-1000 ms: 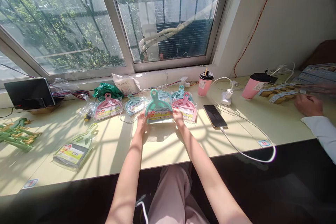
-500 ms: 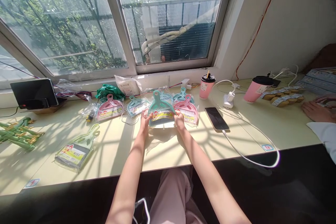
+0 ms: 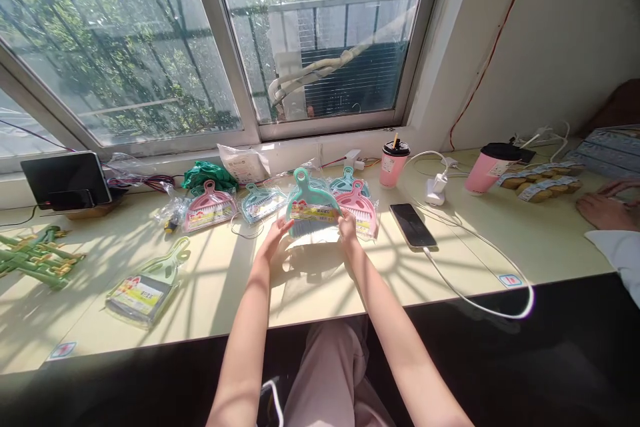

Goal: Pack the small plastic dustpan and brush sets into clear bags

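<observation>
A teal dustpan and brush set [image 3: 313,208] in clear wrap is held above the table between my two hands. My left hand [image 3: 277,235] grips its left edge. At its right edge, my right hand [image 3: 347,223] holds it with fingers closed. Just behind lie a pink set [image 3: 356,203] and a blue set [image 3: 347,180], both wrapped. Farther left are another blue set [image 3: 263,203] and a pink set [image 3: 210,205]. A light green set [image 3: 145,293] lies at the front left.
A phone [image 3: 413,225] with a white cable and two pink cups [image 3: 393,165] are on the right. A tablet [image 3: 65,180] and green racks [image 3: 43,257] stand left. Another person's hand [image 3: 603,210] rests at the far right.
The teal set has shifted slightly right and tilted, and its bristles now show. My left hand has moved slightly left and down along its edge.
</observation>
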`<state>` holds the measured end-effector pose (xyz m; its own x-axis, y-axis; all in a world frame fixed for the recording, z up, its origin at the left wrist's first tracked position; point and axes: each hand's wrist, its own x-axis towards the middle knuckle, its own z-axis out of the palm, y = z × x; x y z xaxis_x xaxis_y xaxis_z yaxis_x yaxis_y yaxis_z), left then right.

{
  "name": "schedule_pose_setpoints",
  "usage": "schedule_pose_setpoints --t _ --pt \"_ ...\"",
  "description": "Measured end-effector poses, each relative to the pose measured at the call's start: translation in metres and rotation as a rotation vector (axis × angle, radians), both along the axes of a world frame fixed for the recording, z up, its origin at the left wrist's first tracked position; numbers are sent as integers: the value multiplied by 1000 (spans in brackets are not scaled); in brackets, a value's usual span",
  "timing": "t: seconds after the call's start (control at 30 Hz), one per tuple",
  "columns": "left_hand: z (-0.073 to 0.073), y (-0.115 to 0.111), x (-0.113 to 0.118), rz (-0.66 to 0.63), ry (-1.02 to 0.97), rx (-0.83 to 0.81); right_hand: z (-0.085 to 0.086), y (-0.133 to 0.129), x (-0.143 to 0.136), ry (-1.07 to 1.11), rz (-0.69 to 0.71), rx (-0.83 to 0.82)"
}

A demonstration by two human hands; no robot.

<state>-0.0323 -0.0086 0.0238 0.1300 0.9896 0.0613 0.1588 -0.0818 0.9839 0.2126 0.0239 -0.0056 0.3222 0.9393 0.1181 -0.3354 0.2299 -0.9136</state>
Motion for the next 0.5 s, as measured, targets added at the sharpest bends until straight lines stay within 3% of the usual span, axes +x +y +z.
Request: schedule_pose_setpoints --t 0.13,0.27,0.4,0.5 --pt "2 0 10 55 -40 132 2 1 -2 -34 0 -59" --pt "-11 8 20 146 -27 126 3 -1 0 -56 55 -90" --pt "-22 15 22 151 -95 173 3 -4 5 -65 100 -93" --pt "-23 13 22 131 -117 224 1 -5 10 -74 122 -113"
